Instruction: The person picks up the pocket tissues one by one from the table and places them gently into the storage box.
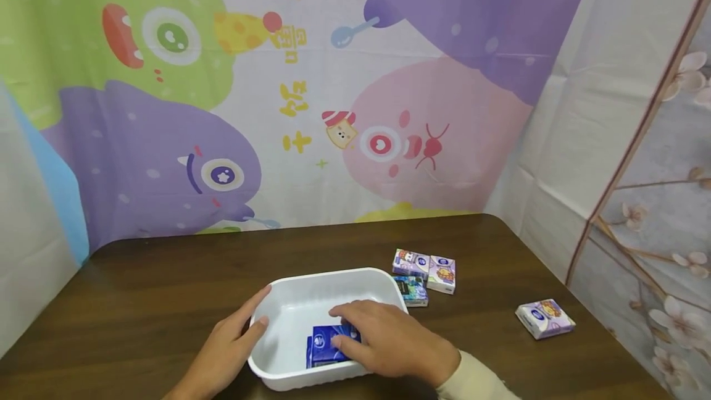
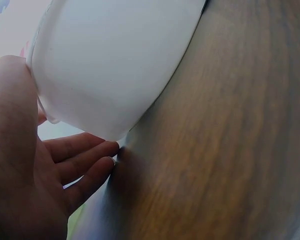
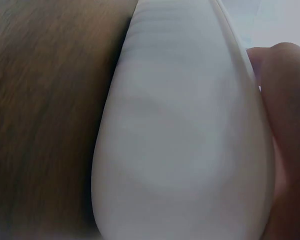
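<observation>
A white plastic basin [image 1: 283, 332] stands on the wooden table. Inside it, at the front, lie blue tissue packs [image 1: 323, 341], one partly on top of another. My right hand [image 1: 391, 338] reaches over the basin's right rim, thumb across the upper pack and forefinger stretched past its far edge; the other fingers are hidden. From outside, my left hand [image 1: 224, 344] touches the left end of the basin, thumb and forefinger at the rim. In the left wrist view, the remaining fingers [image 2: 85, 165] extend loosely by the basin's lower corner. The right wrist view shows mostly the basin's outer wall [image 3: 175, 125].
Behind the basin's right corner sit two light purple tissue packs, one lying flat [image 1: 410, 263] and one beside it [image 1: 442, 275], plus a blue-green pack [image 1: 413, 291]. Another purple pack [image 1: 545, 318] lies farther right. A cartoon-printed cloth [image 1: 300, 190] hangs along the table's back edge.
</observation>
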Motion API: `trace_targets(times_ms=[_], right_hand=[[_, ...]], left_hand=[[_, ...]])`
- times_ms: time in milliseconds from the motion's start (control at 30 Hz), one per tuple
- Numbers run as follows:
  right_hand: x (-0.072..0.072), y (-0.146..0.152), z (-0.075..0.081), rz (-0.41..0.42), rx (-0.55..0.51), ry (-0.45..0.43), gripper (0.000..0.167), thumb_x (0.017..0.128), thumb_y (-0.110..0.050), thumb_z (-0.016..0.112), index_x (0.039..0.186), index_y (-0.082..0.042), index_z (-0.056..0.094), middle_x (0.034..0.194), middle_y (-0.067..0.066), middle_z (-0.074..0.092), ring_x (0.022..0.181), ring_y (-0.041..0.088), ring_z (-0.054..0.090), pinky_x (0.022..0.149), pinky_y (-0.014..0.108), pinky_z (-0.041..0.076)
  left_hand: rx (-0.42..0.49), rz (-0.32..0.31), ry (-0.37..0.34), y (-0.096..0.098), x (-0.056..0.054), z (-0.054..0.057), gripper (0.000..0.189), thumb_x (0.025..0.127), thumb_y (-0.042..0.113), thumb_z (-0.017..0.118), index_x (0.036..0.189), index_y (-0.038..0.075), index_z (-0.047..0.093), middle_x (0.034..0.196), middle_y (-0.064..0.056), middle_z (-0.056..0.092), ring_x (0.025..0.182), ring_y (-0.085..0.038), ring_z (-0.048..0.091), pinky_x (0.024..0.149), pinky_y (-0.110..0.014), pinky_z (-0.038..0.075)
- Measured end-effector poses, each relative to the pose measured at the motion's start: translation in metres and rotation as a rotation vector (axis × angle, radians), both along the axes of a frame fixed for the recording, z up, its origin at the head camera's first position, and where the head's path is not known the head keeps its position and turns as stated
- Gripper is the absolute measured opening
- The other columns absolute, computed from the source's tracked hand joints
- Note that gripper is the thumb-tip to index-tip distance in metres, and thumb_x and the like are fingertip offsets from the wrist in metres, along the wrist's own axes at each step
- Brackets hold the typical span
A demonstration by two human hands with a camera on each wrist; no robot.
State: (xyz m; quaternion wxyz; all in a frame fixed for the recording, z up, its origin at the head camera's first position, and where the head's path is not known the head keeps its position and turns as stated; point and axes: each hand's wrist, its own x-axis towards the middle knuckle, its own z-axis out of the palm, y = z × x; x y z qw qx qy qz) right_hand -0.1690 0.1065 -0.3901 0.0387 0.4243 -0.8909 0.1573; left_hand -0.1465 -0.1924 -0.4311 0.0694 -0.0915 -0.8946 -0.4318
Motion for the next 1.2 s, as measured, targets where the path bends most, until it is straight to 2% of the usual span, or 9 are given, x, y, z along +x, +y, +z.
trace_targets(times_ms=[133, 333, 500, 633, 900, 1067, 1200], right_hand=[[-0.001, 0.005, 0.002, -0.027, -0.013, -0.002, 0.050, 0.104, -0.051, 0.044, 0.137, -0.016, 0.060, 0.129, -0.003, 0.065, 0.123, 0.015, 0.058, 0.104, 0.039, 0.046], [-0.005, 0.013, 0.006, -0.043, -0.052, 0.000, 0.049, 0.104, -0.050, 0.045, 0.134, -0.016, 0.062, 0.117, -0.003, 0.068, 0.111, 0.011, 0.061, 0.098, 0.038, 0.050], [-0.008, 0.020, 0.007, -0.080, -0.069, 0.012, 0.045, 0.104, -0.048, 0.047, 0.130, -0.016, 0.065, 0.117, -0.004, 0.068, 0.112, 0.012, 0.061, 0.098, 0.039, 0.050], [-0.011, 0.025, 0.008, -0.105, -0.090, 0.068, 0.041, 0.103, -0.045, 0.051, 0.126, -0.016, 0.067, 0.117, -0.004, 0.068, 0.112, 0.014, 0.063, 0.097, 0.040, 0.051], [-0.015, 0.039, 0.009, -0.172, -0.175, 0.218, 0.024, 0.097, -0.033, 0.065, 0.113, -0.017, 0.072, 0.108, -0.004, 0.070, 0.105, 0.014, 0.065, 0.092, 0.038, 0.053], [-0.018, 0.051, 0.011, -0.210, -0.208, 0.242, 0.020, 0.096, -0.030, 0.066, 0.109, -0.017, 0.072, 0.108, -0.004, 0.070, 0.105, 0.015, 0.065, 0.094, 0.038, 0.053], [-0.020, 0.059, 0.010, -0.211, -0.221, 0.257, 0.016, 0.095, -0.027, 0.067, 0.106, -0.016, 0.072, 0.104, -0.005, 0.069, 0.099, 0.011, 0.064, 0.087, 0.037, 0.055]], left_hand=[[0.003, -0.001, -0.006, 0.000, 0.000, -0.001, 0.051, 0.105, 0.033, 0.053, 0.154, 0.027, 0.043, 0.152, -0.011, 0.046, 0.137, -0.034, 0.044, 0.108, -0.056, 0.037], [0.005, 0.001, 0.002, 0.000, 0.000, -0.002, 0.051, 0.105, 0.032, 0.054, 0.154, 0.027, 0.043, 0.152, -0.012, 0.046, 0.137, -0.035, 0.044, 0.108, -0.056, 0.037], [0.005, 0.002, 0.022, 0.001, 0.001, -0.003, 0.050, 0.104, 0.029, 0.055, 0.153, 0.026, 0.044, 0.150, -0.012, 0.048, 0.135, -0.034, 0.046, 0.107, -0.055, 0.038], [0.013, 0.000, 0.013, 0.001, 0.001, -0.002, 0.050, 0.105, 0.030, 0.054, 0.153, 0.026, 0.044, 0.151, -0.012, 0.047, 0.136, -0.034, 0.045, 0.107, -0.055, 0.038], [0.008, 0.004, -0.005, 0.001, 0.000, -0.001, 0.050, 0.104, 0.031, 0.054, 0.154, 0.027, 0.044, 0.150, -0.012, 0.048, 0.135, -0.034, 0.047, 0.106, -0.054, 0.040], [0.015, 0.007, 0.006, 0.002, 0.000, 0.000, 0.050, 0.104, 0.029, 0.055, 0.153, 0.026, 0.044, 0.151, -0.012, 0.047, 0.135, -0.034, 0.046, 0.107, -0.054, 0.039], [0.018, 0.008, 0.004, 0.002, 0.001, 0.000, 0.050, 0.104, 0.029, 0.054, 0.153, 0.027, 0.044, 0.151, -0.011, 0.047, 0.136, -0.033, 0.046, 0.107, -0.054, 0.038]])
